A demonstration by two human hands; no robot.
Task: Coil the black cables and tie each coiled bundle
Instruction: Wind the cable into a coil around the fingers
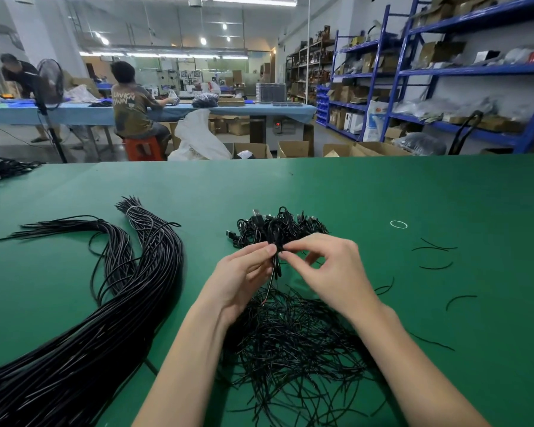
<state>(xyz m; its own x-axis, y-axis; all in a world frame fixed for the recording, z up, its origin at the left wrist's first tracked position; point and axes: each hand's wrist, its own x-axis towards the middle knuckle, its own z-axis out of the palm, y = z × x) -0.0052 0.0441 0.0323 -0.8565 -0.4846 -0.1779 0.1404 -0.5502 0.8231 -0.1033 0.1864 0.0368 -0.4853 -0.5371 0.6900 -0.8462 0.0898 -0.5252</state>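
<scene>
We hold a small coiled cable bundle point(275, 257) above the green counter point(383, 192): our left hand point(244, 274) and right hand point(324, 260) fingers pinch it between them.

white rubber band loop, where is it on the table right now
In the head view the white rubber band loop lies flat on the green table, far right of the hands, beyond the scattered short black ties and right of the coiled cable pile.
</scene>
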